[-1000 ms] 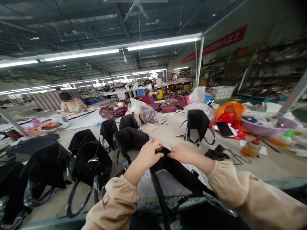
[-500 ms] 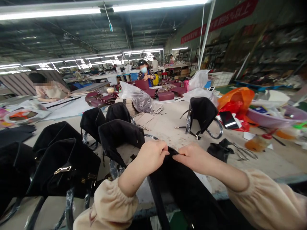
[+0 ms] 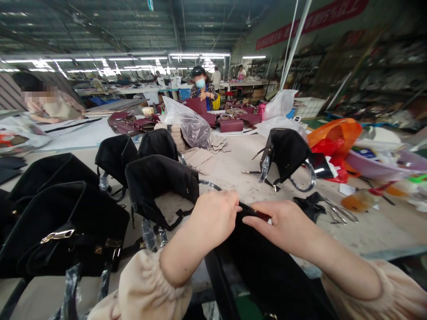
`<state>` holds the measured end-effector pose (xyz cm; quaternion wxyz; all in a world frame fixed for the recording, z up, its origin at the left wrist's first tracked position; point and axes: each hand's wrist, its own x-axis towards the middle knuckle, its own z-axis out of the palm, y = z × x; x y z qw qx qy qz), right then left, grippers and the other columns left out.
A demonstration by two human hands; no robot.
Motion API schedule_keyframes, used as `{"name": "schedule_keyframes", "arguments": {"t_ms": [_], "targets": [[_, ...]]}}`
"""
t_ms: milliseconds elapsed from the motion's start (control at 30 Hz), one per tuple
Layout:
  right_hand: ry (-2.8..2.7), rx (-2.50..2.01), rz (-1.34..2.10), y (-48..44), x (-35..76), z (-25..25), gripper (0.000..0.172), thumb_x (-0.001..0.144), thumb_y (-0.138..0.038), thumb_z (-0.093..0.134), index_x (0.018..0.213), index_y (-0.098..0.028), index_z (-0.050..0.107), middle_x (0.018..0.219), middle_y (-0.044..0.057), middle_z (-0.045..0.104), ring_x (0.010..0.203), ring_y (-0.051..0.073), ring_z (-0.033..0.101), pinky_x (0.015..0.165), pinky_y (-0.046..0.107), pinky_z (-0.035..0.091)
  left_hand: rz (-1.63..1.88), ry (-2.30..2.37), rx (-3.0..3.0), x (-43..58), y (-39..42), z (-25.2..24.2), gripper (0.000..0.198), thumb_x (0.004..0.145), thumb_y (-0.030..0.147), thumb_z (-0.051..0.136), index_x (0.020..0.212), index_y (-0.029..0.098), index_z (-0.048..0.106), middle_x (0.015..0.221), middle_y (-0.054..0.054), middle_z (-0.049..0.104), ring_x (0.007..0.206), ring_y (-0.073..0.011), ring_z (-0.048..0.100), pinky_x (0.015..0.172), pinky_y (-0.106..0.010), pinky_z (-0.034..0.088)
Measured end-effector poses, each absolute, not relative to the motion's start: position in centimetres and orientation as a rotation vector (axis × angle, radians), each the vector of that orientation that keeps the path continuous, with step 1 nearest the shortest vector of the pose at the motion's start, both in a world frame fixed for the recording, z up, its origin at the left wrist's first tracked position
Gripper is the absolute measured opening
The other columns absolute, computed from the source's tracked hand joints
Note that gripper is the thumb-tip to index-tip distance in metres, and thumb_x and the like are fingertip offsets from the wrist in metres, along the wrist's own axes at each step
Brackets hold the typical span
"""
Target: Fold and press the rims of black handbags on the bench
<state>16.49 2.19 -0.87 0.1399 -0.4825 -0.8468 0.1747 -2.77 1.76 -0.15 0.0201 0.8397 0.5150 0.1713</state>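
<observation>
A black handbag (image 3: 267,266) hangs over the near table edge, its top rim gripped by both my hands. My left hand (image 3: 216,215) is closed with its fingers curled over the rim. Close beside it, my right hand (image 3: 280,222) pinches the same edge between thumb and fingers. The lower part of the bag runs out of the bottom of the view. Just beyond my left hand stands another black bag piece (image 3: 160,182), curved open, with a plastic-wrapped handle. A black bag with a gold zip pull (image 3: 58,235) lies at the left.
More black bags (image 3: 116,151) crowd the left side. One black bag (image 3: 287,153) stands at the right, near scissors (image 3: 338,211), a bottle of amber liquid (image 3: 358,200) and a lilac basin (image 3: 383,160). Clear plastic bags (image 3: 187,122) and maroon pieces (image 3: 231,124) lie farther back. Co-workers sit across the table.
My view has tilted down and shifted slightly. My right hand has turned and its thumb and fingers have spread wider along the rim. Both hands still grip the bag.
</observation>
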Motion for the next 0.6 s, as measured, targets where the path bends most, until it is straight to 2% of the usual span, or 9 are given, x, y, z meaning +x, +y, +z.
{"name": "schedule_keyframes", "arguments": {"t_ms": [133, 367, 600], "targets": [[-2.455, -1.361, 0.498, 2.3, 16.1, -0.9, 0.032, 0.090, -0.042, 0.051, 0.066, -0.021, 0.058, 0.061, -0.004, 0.058, 0.058, 0.011, 0.050, 0.059, 0.026, 0.030, 0.500, 1.695, 2.583, -2.6, 1.6, 0.0, 0.011, 0.088, 0.026, 0.055, 0.080, 0.020, 0.058, 0.072, 0.000, 0.067, 0.066, -0.0196, 0.064, 0.056, -0.030, 0.039], [-2.469, -1.373, 0.374, 2.6, 15.6, -0.7, 0.039, 0.089, -0.041, 0.051, 0.057, -0.019, 0.053, 0.052, -0.003, 0.050, 0.052, 0.010, 0.044, 0.056, 0.026, 0.028, 0.464, 1.748, 2.595, -2.1, 1.3, -0.1, 0.012, 0.089, 0.027, 0.052, 0.084, 0.019, 0.059, 0.074, -0.002, 0.067, 0.067, -0.0214, 0.065, 0.055, -0.031, 0.040], [-2.475, -1.405, 0.344, 2.8, 15.3, -0.7, 0.040, 0.090, -0.041, 0.048, 0.057, -0.019, 0.053, 0.052, -0.003, 0.050, 0.051, 0.010, 0.045, 0.055, 0.025, 0.028, 0.430, 1.778, 2.573, -1.8, 1.2, 0.3, 0.012, 0.089, 0.024, 0.051, 0.084, 0.019, 0.059, 0.076, -0.003, 0.068, 0.069, -0.0215, 0.066, 0.057, -0.031, 0.041]]}}
